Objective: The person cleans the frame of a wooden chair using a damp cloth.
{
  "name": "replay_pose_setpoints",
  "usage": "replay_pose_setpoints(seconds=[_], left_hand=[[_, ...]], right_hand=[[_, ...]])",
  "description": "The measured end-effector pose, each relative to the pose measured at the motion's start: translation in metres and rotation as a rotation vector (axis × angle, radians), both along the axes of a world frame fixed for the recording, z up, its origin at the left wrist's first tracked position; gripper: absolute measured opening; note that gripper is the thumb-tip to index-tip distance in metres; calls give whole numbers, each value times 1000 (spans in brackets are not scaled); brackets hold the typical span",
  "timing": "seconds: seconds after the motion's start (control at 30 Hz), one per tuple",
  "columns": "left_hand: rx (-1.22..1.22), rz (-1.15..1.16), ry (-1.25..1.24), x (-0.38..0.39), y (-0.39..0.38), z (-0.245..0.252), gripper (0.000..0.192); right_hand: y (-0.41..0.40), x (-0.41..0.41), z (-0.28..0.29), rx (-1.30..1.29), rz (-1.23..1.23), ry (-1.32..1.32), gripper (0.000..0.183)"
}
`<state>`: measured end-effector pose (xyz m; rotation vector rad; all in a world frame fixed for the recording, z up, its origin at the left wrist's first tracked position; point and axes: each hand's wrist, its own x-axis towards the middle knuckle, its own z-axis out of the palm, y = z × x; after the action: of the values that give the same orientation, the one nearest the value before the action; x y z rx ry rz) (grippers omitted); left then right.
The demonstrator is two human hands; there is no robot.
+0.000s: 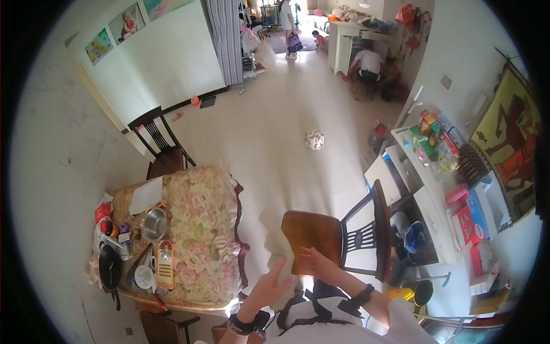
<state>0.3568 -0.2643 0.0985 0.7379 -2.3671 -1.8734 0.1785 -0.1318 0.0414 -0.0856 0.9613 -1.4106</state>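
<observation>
My left hand [270, 286] is low in the middle of the view, against a pale, thin, crumpled cloth or bag [278, 249]; whether the fingers grip it is unclear. To its right my right hand [316, 260] hovers over the brown seat of a wooden chair [311, 228], fingers partly spread, with nothing visible in it. Dark straps circle both wrists. Left of the hands stands a table with a floral cloth [200, 206]. A steel bowl [156, 224], an orange-framed grater [165, 264], a white strainer [145, 275] and a black pan [110, 266] lie on it.
White cabinets [434, 193] with packages line the right side. A patterned ball [315, 140] lies on the floor ahead. Another dark chair [165, 157] stands behind the table. Farther off, one person [368, 62] crouches by a counter, another [286, 21] stands with a bag, and a child [318, 38] is low down.
</observation>
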Motion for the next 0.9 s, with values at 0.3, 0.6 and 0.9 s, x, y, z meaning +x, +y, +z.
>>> replay_pose_setpoints(seconds=[0.3, 0.6, 0.9], left_hand=[[-35, -461, -120, -99, 112, 49, 77], [569, 236, 140, -165, 168, 5, 36], [849, 141, 587, -163, 191, -52, 50]], right_hand=[[80, -59, 41, -86, -123, -404, 50], [186, -135, 94, -236, -14, 573, 42], [180, -148, 82, -661, 215, 1651, 36]])
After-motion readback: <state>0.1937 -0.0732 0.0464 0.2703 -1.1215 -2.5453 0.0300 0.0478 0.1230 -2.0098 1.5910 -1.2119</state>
